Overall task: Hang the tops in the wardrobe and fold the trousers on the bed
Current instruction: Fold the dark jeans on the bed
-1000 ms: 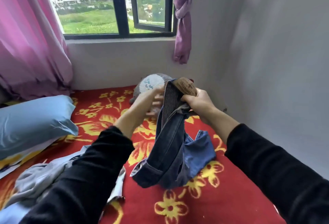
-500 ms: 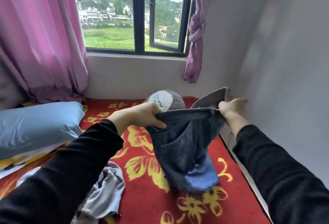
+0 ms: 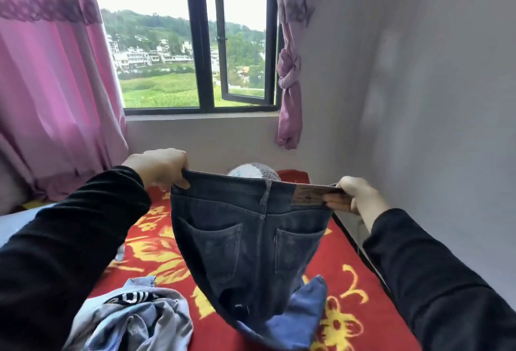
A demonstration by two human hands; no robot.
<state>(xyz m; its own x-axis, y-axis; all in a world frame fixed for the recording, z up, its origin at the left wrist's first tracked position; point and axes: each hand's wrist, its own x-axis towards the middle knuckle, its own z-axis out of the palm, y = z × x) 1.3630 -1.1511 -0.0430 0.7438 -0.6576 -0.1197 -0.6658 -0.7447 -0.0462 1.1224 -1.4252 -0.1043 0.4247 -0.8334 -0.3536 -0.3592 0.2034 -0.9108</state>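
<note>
With left hand and right hand apart, clamped on opposite waistband ends of the trousers hanging over the red bed, pull taut, match side seams, then lower flat

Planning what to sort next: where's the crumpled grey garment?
Head view, lower left: the garment lies on the bed, just left of the jeans.
</note>
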